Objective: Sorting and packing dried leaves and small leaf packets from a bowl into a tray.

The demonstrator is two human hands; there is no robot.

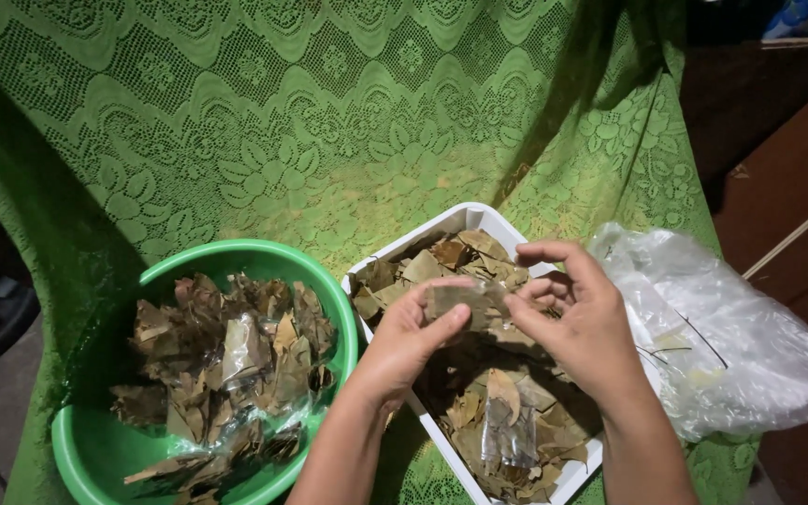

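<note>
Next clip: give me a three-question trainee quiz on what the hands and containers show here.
1. True or false: both hands hold one small clear packet of dried leaves above the white tray.
2. Which container sits left of the white tray? A. blue bucket B. green bowl C. wooden crate
3. What lies right of the tray, on the green lace cloth?

Key
1. True: the left hand and right hand pinch the packet over the white tray.
2. B: the green bowl, holding dried leaves and packets.
3. A crumpled clear plastic bag on the cloth.
</note>
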